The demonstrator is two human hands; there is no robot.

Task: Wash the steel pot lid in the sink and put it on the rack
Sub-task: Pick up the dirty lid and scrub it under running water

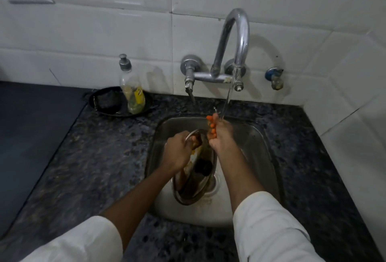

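The steel pot lid (194, 186) stands tilted inside the steel sink (257, 157), its black knob facing me and brown residue on its surface. My left hand (179, 151) grips the lid's upper rim. My right hand (221, 134) is raised beside the lid, just under the running water from the tap (238, 38), fingers loosely curled and empty. No rack is in view.
A dish soap bottle (131, 92) stands in a black dish (117, 102) with a dark scrubber on the speckled granite counter (100, 157), left of the sink. White tiled walls rise behind and to the right. A small valve (274, 77) sits right of the tap.
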